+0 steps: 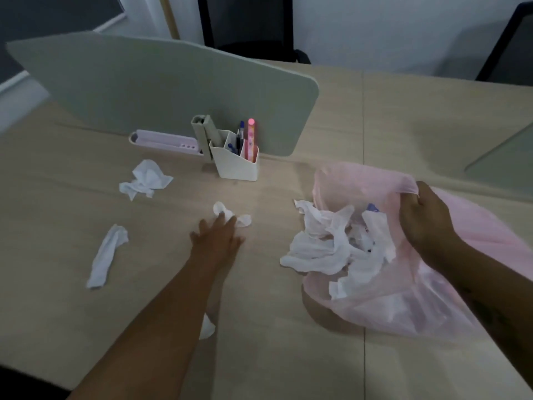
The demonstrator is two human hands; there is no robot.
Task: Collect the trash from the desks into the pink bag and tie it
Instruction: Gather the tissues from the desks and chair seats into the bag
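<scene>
My left hand (220, 238) lies spread, fingertips on a small tissue (230, 216); my right hand (424, 217) pinches the pink bag (432, 298) rim at three o'clock. Wads (320, 249) hang from its mouth (loosely) and could spill if I tug. Two tissues (145, 179) wait at ten.

1. A pale wooden desk (274, 356) carries everything; a grey-green felt divider panel (173, 90) stands upright along its far side
2. A white plastic pen holder (236, 163) sits just before the panel, with a flat lilac plastic tray (164, 141) to its left
3. A thin pink plastic bag (432, 298) lies at the right, crumpled white tissues (323, 246) spilling from its mouth
4. The right hand (427, 217) is at the bag's far rim
5. The left hand (219, 235) lies mid-desk, fingertips touching a small white tissue wad (230, 216)
6. Left of it lie a crumpled white tissue (145, 179), farther back, and a twisted white tissue strip (106, 255), nearer
7. A small white tissue scrap (207, 327) lies partly under the left forearm
</scene>
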